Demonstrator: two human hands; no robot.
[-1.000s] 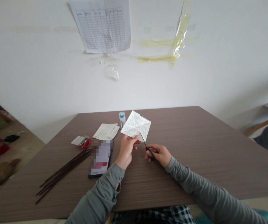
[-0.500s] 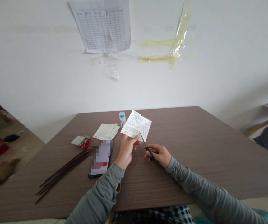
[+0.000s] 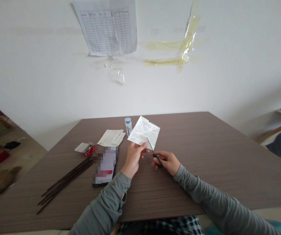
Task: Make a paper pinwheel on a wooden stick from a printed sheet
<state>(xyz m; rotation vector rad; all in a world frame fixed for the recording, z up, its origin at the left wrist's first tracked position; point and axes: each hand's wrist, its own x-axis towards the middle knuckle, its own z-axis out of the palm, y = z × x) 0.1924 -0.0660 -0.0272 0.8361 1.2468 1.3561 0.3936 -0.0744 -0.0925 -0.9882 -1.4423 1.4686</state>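
Note:
My left hand (image 3: 133, 156) pinches the lower edge of a square of printed paper (image 3: 144, 130), thumb on top, holding it above the table. The sheet is tilted like a diamond and shows crease lines. Black-handled scissors (image 3: 157, 160) are in my right hand (image 3: 168, 161), fingers closed around the handles. Their thin blade lies across the paper's lower right part, close to my left thumb. Whether the blades are apart I cannot tell.
On the brown table (image 3: 204, 147), a glue stick (image 3: 128, 125) stands behind the paper. To the left lie more printed papers (image 3: 111, 137), a small red-and-white box (image 3: 86, 148), a phone (image 3: 106, 166) and several dark thin sticks (image 3: 64, 182). A wall rises behind.
The paper, with my left hand and the scissors, has shifted very slightly to the right. Both grips look the same.

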